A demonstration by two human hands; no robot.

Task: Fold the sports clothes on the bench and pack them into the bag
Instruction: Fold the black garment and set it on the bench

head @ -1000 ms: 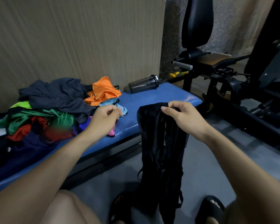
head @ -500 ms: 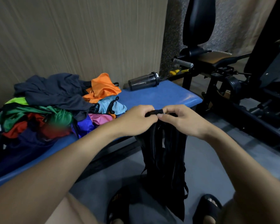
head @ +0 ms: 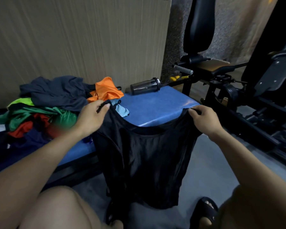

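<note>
Grey gym flooring (head: pixel 205 171) runs under the person's knees and two black slides (head: pixel 205 212) at the bottom of the view. Just above them hangs a black tank top (head: pixel 144 162), spread wide in front of the blue bench (head: pixel 155 106). The left hand (head: pixel 91 118) pinches one shoulder strap between thumb and curled fingers; the right hand (head: pixel 203 119) pinches the other strap the same way, so the neckline sags in a curve between the two hands and the hem dangles near the slides. Behind the left hand, on the bench, lies a loose pile of clothes (head: pixel 45 109): green, red and dark blue pieces, a dark grey garment on top, an orange garment (head: pixel 106 90) and a light blue piece (head: pixel 122 109) at its right edge. Farther back a dark shaker bottle (head: pixel 145 85) lies on its side against the beige wall (head: pixel 73 38). To the right stands a black exercise machine (head: pixel 238 76).
</note>
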